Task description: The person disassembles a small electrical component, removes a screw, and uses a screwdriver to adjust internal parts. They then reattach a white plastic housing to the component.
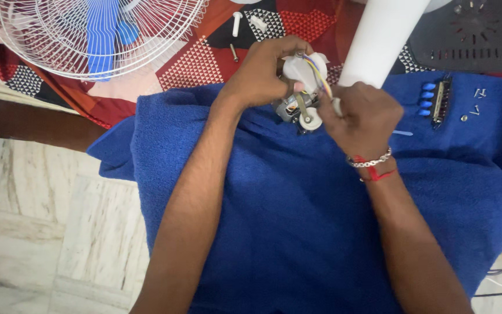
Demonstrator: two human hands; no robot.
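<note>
Your two forearms are reaching up from the bottom edge across a blue towel [297,232] that is covering the work surface and hanging towards the pale marble floor [47,232]. Far left, a white fan guard [47,40] with a blue blade [103,29] inside is lying on a red patterned cloth [204,58].

Your left hand [262,72] is gripping the small fan motor [300,99] from above, fingers curling over its white housing and thumb pressing its side (the metal core is showing just below the knuckles). The motor is sitting over the towel's upper edge, between both hands, with coloured wires [319,78] running from its top.

Your right hand [361,113], a chain and red thread at its wrist, is closing on the motor's right side; what exactly its fingertips are pinching I cannot tell. A white tube [382,40] is rising behind it. Further right, a switch block with blue buttons [434,102] and loose screws [474,107] are lying on the towel.
</note>
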